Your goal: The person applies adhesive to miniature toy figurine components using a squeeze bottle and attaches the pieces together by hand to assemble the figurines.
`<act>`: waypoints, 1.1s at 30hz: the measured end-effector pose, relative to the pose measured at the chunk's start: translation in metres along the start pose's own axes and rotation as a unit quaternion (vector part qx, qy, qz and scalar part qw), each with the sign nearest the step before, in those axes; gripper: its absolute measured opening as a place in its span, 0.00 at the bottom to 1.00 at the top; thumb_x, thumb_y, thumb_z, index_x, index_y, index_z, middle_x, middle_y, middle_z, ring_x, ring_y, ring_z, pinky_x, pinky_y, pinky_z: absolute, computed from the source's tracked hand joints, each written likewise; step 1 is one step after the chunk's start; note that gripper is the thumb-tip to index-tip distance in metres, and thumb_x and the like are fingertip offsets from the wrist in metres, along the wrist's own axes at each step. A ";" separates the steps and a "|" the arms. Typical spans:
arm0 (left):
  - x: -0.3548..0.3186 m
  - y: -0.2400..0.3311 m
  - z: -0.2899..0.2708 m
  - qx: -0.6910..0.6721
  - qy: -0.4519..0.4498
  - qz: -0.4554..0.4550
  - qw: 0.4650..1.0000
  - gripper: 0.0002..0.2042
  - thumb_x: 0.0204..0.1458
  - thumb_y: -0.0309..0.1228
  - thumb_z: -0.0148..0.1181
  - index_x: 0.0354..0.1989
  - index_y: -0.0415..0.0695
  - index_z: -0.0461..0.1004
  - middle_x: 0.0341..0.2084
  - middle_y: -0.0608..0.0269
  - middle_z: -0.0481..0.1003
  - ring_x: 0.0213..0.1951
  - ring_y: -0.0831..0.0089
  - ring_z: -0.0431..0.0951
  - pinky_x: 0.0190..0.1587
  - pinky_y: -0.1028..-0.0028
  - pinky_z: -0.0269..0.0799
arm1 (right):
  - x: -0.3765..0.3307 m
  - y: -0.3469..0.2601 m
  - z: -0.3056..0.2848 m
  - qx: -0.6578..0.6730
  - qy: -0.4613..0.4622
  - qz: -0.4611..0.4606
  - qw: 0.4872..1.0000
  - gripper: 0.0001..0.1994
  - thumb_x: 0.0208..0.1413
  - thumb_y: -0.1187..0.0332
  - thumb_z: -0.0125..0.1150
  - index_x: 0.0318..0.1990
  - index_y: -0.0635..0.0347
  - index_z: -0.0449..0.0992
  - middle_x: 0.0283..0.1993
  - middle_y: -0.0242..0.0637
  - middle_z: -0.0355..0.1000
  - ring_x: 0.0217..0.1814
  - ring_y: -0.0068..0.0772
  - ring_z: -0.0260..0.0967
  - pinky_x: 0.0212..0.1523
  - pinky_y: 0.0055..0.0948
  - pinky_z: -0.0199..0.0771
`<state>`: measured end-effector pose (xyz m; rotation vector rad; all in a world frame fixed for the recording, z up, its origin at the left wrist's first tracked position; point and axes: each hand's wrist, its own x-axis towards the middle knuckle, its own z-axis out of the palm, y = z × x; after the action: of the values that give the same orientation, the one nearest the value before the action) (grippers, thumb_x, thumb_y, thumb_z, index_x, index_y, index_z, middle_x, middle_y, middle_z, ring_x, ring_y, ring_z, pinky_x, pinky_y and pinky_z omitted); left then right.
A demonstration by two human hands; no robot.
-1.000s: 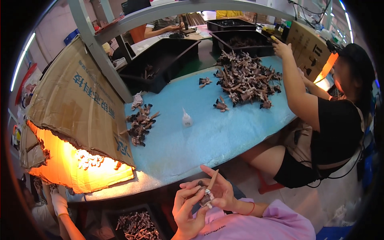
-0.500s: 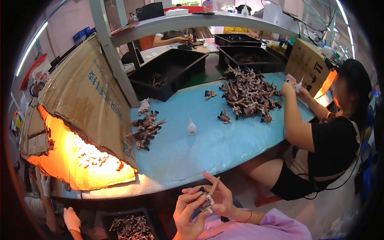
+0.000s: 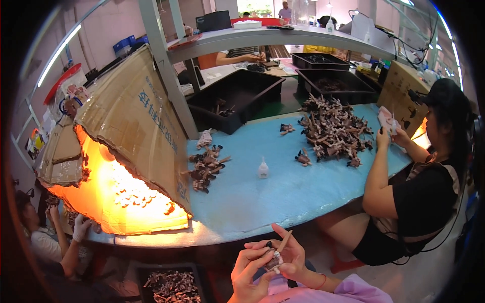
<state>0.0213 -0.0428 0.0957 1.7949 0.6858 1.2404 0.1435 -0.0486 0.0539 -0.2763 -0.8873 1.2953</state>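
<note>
Our left hand (image 3: pixel 251 272) and right hand (image 3: pixel 293 257) pinch one small dark brown part with thin tan stick (image 3: pixel 277 256) | below the blue counter (image 3: pixel 283 197) edge | white glue bottle (image 3: pixel 262 168) mid-counter

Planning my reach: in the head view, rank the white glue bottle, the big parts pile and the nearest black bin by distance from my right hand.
From the right hand:
1. Glue bottle, mid-table, just ahead.
2. Parts pile, far right of the table.
3. Black bin, behind the table, centre.

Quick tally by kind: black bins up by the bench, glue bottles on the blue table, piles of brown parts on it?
Black bins: 3
Small white glue bottle: 1
Piles of brown parts on the blue table: 2, one small, one large, plus a few strays
Total: 6
</note>
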 end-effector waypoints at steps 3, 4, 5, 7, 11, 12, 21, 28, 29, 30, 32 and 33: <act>-0.004 0.004 0.002 -0.002 -0.003 -0.008 1.000 0.18 0.37 0.09 0.56 0.41 0.33 0.71 0.42 0.55 0.64 0.42 0.68 0.72 0.42 0.77 0.73 | -0.005 -0.003 0.002 -0.012 0.012 0.009 1.000 0.40 0.45 0.74 0.55 0.63 0.62 0.37 0.53 0.58 0.60 0.59 0.53 0.56 0.54 0.42 0.65; -0.006 0.005 0.003 -0.005 -0.002 -0.016 1.000 0.19 0.36 0.09 0.57 0.41 0.33 0.71 0.42 0.55 0.64 0.43 0.67 0.72 0.42 0.76 0.72 | -0.006 -0.004 0.001 -0.008 0.011 0.010 1.000 0.40 0.45 0.74 0.55 0.63 0.62 0.37 0.53 0.58 0.60 0.59 0.53 0.56 0.54 0.42 0.65; -0.005 0.004 0.004 0.018 0.000 0.028 0.999 0.16 0.43 0.14 0.55 0.43 0.33 0.69 0.42 0.54 0.66 0.39 0.68 0.73 0.36 0.77 0.74 | -0.008 -0.004 0.000 -0.013 0.009 0.013 1.000 0.41 0.45 0.73 0.56 0.63 0.62 0.37 0.53 0.58 0.59 0.59 0.52 0.56 0.55 0.42 0.64; -0.001 -0.005 0.002 0.025 -0.006 0.013 1.000 0.16 0.40 0.16 0.59 0.41 0.34 0.71 0.41 0.53 0.67 0.42 0.65 0.70 0.42 0.74 0.70 | -0.008 -0.004 -0.002 -0.011 0.011 0.022 1.000 0.41 0.46 0.72 0.57 0.63 0.62 0.37 0.53 0.58 0.59 0.59 0.51 0.57 0.55 0.41 0.64; 0.003 -0.001 0.003 0.022 -0.005 -0.032 0.999 0.18 0.35 0.18 0.62 0.40 0.35 0.72 0.39 0.52 0.68 0.44 0.63 0.68 0.46 0.71 0.65 | -0.003 -0.004 -0.004 0.008 0.025 0.024 0.999 0.44 0.46 0.64 0.61 0.63 0.62 0.36 0.53 0.59 0.59 0.60 0.50 0.55 0.56 0.42 0.62; 0.005 -0.002 0.005 0.027 -0.014 -0.029 0.999 0.18 0.35 0.18 0.62 0.40 0.34 0.72 0.39 0.52 0.68 0.44 0.62 0.68 0.46 0.70 0.65 | -0.003 -0.006 -0.006 0.000 0.024 0.024 0.999 0.44 0.46 0.63 0.61 0.63 0.62 0.36 0.53 0.58 0.59 0.60 0.50 0.55 0.56 0.42 0.61; 0.013 0.002 0.008 0.094 -0.035 -0.013 0.995 0.19 0.36 0.19 0.63 0.41 0.33 0.71 0.40 0.50 0.66 0.46 0.58 0.69 0.45 0.69 0.67 | 0.001 -0.003 -0.009 0.028 0.051 0.039 0.998 0.41 0.44 0.63 0.54 0.63 0.63 0.38 0.50 0.55 0.63 0.58 0.53 0.59 0.58 0.45 0.58; 0.007 0.001 0.009 0.125 -0.028 0.010 0.992 0.20 0.37 0.19 0.62 0.43 0.33 0.70 0.40 0.49 0.66 0.44 0.59 0.69 0.39 0.73 0.71 | 0.000 -0.010 0.005 0.046 0.107 0.085 0.989 0.39 0.47 0.60 0.52 0.63 0.64 0.38 0.46 0.52 0.64 0.56 0.56 0.59 0.54 0.48 0.63; 0.006 0.002 0.009 0.123 -0.029 -0.002 0.992 0.19 0.39 0.20 0.61 0.44 0.33 0.70 0.40 0.49 0.66 0.45 0.58 0.69 0.40 0.72 0.70 | 0.000 -0.009 0.006 0.054 0.113 0.085 0.989 0.40 0.46 0.61 0.52 0.63 0.64 0.38 0.46 0.53 0.64 0.56 0.56 0.59 0.54 0.48 0.64; 0.006 0.003 0.009 0.121 -0.031 -0.012 0.992 0.18 0.41 0.21 0.60 0.44 0.33 0.70 0.40 0.49 0.66 0.45 0.58 0.69 0.41 0.71 0.70 | 0.001 -0.009 0.007 0.061 0.118 0.084 0.988 0.40 0.45 0.61 0.52 0.63 0.64 0.38 0.46 0.53 0.64 0.56 0.56 0.59 0.54 0.49 0.64; 0.006 0.001 0.008 0.107 -0.028 -0.009 0.994 0.17 0.43 0.22 0.58 0.44 0.33 0.70 0.41 0.48 0.66 0.46 0.57 0.68 0.42 0.70 0.69 | 0.001 -0.010 0.008 0.028 0.123 0.088 0.988 0.40 0.45 0.62 0.52 0.63 0.64 0.38 0.47 0.54 0.64 0.56 0.56 0.60 0.54 0.49 0.63; 0.006 0.000 0.008 0.095 -0.025 -0.006 0.995 0.16 0.46 0.23 0.56 0.44 0.32 0.69 0.41 0.47 0.65 0.47 0.57 0.67 0.43 0.70 0.68 | 0.002 -0.011 0.009 -0.003 0.129 0.093 0.987 0.40 0.44 0.62 0.52 0.63 0.65 0.38 0.47 0.55 0.64 0.56 0.56 0.60 0.55 0.48 0.63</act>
<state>0.0306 -0.0404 0.0975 1.9662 0.8066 1.1509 0.1449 -0.0528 0.0672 -0.5288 -0.6558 1.3917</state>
